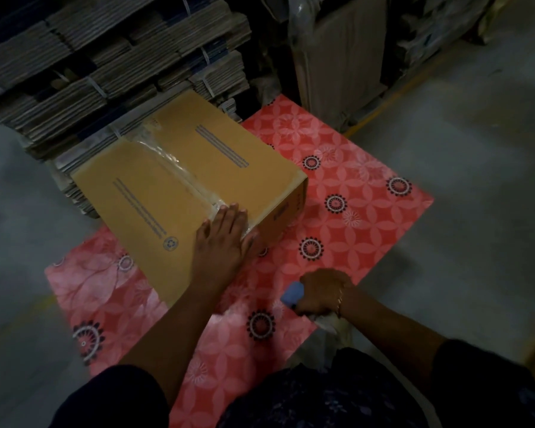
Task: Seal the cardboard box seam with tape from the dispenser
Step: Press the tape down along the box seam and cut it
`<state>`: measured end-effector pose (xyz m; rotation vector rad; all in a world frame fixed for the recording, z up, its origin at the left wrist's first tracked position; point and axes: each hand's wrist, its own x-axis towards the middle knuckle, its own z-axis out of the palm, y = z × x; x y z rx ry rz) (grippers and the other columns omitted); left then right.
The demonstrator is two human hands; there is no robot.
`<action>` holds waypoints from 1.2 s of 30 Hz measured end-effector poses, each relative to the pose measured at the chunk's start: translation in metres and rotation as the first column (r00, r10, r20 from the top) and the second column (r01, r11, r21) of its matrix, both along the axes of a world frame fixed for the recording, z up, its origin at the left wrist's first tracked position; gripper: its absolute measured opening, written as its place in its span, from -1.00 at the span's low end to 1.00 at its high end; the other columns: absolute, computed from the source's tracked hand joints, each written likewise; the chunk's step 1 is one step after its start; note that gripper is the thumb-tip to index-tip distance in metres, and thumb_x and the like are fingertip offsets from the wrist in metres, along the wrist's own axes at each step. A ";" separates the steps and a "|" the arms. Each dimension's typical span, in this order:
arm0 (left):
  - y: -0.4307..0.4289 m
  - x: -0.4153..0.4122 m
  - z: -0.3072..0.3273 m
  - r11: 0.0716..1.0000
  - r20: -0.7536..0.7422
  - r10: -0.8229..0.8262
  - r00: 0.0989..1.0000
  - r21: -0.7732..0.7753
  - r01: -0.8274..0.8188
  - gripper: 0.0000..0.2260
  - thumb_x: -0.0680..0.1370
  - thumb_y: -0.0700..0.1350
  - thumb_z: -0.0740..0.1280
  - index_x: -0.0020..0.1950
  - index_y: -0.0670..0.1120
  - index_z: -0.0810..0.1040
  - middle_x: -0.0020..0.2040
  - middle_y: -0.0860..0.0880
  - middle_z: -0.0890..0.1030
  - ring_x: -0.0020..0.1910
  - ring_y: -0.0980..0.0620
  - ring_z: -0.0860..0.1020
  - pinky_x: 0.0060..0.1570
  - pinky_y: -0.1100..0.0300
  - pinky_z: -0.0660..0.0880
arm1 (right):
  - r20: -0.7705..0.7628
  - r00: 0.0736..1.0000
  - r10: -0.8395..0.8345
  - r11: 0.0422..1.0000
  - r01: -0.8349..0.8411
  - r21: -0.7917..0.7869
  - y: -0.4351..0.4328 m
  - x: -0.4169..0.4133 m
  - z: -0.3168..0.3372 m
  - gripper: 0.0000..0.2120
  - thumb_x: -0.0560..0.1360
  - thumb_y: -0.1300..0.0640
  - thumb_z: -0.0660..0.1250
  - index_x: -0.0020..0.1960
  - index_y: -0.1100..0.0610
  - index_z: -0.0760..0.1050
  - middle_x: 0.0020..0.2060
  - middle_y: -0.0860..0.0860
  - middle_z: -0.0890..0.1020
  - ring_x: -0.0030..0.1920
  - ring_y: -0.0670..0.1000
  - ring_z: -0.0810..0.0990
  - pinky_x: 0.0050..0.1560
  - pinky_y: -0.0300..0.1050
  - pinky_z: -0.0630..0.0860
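A closed brown cardboard box [155, 183] lies on a red patterned mat [352, 193]. A strip of clear tape [179, 168] runs along its centre seam to the near edge. My left hand [223, 239] lies flat with fingers spread on the tape end at the box's near corner, its thumb over the side. My right hand [322, 291] is off the box, low over the mat to the right, closed around the blue handle of the tape dispenser [292, 294]. Most of the dispenser is hidden by the hand.
Bundles of flattened cardboard [105, 66] are stacked right behind the box. Wrapped upright panels [340, 57] stand at the back right. Grey concrete floor [476, 180] surrounds the mat. My dark-clothed knees fill the bottom edge.
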<state>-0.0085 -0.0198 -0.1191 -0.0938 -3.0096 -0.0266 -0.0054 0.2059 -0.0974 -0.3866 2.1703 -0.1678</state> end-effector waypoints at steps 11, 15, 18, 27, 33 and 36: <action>-0.003 -0.001 0.000 0.993 0.086 -0.028 0.996 -0.111 0.038 -0.27 0.49 0.16 0.43 0.56 -0.11 0.29 0.56 -0.14 0.36 0.52 -0.17 0.35 0.33 -0.19 0.36 | -0.027 0.984 -0.175 0.940 0.159 -0.301 0.018 0.012 0.006 -0.42 0.26 -0.27 0.37 0.23 -0.07 0.52 0.07 0.00 0.69 0.00 0.07 0.65 -0.10 -0.08 0.54; 0.000 -0.003 0.004 0.996 0.048 0.000 0.999 -0.088 0.004 -0.23 0.43 0.34 0.40 0.50 -0.07 0.37 0.53 -0.10 0.41 0.49 -0.13 0.38 0.29 -0.16 0.35 | -0.018 0.961 -0.277 0.896 0.252 -0.366 0.038 0.012 0.018 -0.30 0.22 -0.28 0.35 0.34 -0.12 0.50 0.07 -0.04 0.70 -0.01 0.01 0.65 -0.12 -0.15 0.48; 0.013 -0.010 0.006 0.997 -0.087 0.054 0.995 -0.055 -0.059 -0.47 0.57 0.34 0.21 0.29 -0.06 0.51 0.39 -0.09 0.55 0.35 -0.14 0.50 0.16 -0.13 0.40 | -0.027 0.945 -0.326 0.871 0.289 -0.398 0.050 0.012 0.026 -0.23 0.16 -0.34 0.31 0.33 -0.11 0.50 0.04 -0.06 0.69 -0.04 -0.02 0.63 -0.11 -0.14 0.48; 0.017 -0.012 0.005 0.983 -0.062 0.055 0.997 -0.172 -0.065 -0.49 0.57 0.31 0.23 0.28 -0.07 0.42 0.37 -0.12 0.50 0.30 -0.18 0.48 0.05 -0.15 0.42 | -0.048 0.927 -0.371 0.834 0.310 -0.456 0.075 0.004 0.040 -0.32 0.22 -0.30 0.35 0.33 -0.18 0.48 0.02 -0.09 0.71 -0.06 -0.02 0.65 -0.01 0.01 0.60; 0.018 -0.010 0.011 0.989 0.051 0.071 0.996 -0.133 -0.064 -0.30 0.33 0.22 0.52 0.33 -0.09 0.37 0.40 -0.14 0.46 0.34 -0.20 0.44 0.10 -0.16 0.41 | -0.077 0.945 -0.318 0.847 0.246 -0.471 0.086 -0.006 0.052 -0.19 0.13 -0.38 0.26 0.36 -0.17 0.48 0.03 -0.07 0.71 -0.05 0.00 0.65 -0.03 -0.01 0.59; 0.017 -0.010 0.011 0.993 0.078 0.079 0.994 -0.094 -0.072 -0.22 0.26 0.24 0.56 0.35 -0.08 0.40 0.42 -0.13 0.46 0.37 -0.17 0.44 0.12 -0.15 0.40 | -0.077 0.947 -0.313 0.836 0.236 -0.496 0.090 -0.007 0.055 -0.20 0.15 -0.35 0.28 0.39 -0.20 0.45 0.05 -0.09 0.70 -0.04 -0.02 0.65 -0.03 -0.05 0.58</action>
